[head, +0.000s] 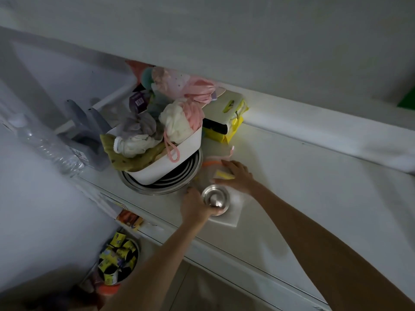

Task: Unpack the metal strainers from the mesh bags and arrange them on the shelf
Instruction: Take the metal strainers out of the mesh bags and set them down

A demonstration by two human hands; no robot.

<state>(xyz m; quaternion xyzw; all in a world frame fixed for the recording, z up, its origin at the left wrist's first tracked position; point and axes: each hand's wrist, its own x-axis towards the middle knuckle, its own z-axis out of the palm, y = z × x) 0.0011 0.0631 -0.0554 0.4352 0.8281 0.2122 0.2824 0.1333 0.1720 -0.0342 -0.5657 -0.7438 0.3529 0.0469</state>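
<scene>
A small round metal strainer (215,198) with a centre knob sits on a white card on the white shelf (314,187). My left hand (195,205) grips its near left rim. Just behind it, my right hand (238,175) lies flat, fingers spread, on a translucent mesh bag (210,168) with an orange drawstring and a yellow label. Whether the bag holds anything I cannot tell.
A white tub (179,158) heaped with bath puffs and cloths rests on stacked metal bowls (166,182) left of the strainer. Yellow packets (226,122) lie behind. A plastic bottle (51,149) lies far left. A bowl of sachets (119,257) sits below the shelf.
</scene>
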